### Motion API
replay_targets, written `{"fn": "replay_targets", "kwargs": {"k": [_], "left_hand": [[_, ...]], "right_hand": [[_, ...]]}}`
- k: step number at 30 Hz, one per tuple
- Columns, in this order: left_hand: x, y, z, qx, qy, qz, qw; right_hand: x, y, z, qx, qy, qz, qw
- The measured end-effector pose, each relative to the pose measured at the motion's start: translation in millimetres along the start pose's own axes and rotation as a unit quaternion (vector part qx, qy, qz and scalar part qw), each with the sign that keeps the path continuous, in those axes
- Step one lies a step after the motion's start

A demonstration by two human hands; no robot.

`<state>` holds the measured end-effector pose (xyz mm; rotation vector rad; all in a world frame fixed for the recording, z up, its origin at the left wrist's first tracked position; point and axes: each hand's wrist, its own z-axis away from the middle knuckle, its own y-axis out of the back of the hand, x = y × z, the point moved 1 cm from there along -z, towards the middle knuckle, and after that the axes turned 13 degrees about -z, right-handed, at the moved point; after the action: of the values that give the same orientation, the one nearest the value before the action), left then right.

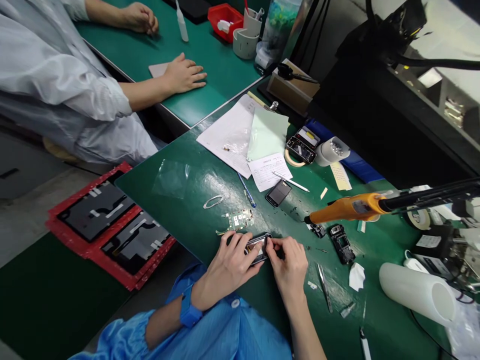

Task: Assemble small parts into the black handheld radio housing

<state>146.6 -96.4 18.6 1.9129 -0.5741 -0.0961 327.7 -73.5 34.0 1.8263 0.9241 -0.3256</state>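
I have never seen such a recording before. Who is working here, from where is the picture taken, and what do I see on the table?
There is no machine here: a person works with bare hands. The single picture comes from a camera on that person's head, looking forward and down. The left hand holds a small device; the right hand's fingertips are at its end, though whether they grip something small is unclear. On the green table lie a circuit board, a blue pen and tweezers. Across, a co-worker's hand rests on another table.
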Motion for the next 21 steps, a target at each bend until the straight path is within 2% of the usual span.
{"fn": "replay_targets", "kwargs": {"k": [10,21], "left_hand": [[-1.0,-1.2,0.1,0.007,-0.003,0.0,1.0],[1.1,-4.8,2.8,0.009,-0.005,-0.016,1.0]], "right_hand": [[-3.3,-5.4,2.6,0.025,-0.033,0.012,0.999],[-0.6,1.3,7.4,0.084,-0.129,-0.05,0.987]]}}
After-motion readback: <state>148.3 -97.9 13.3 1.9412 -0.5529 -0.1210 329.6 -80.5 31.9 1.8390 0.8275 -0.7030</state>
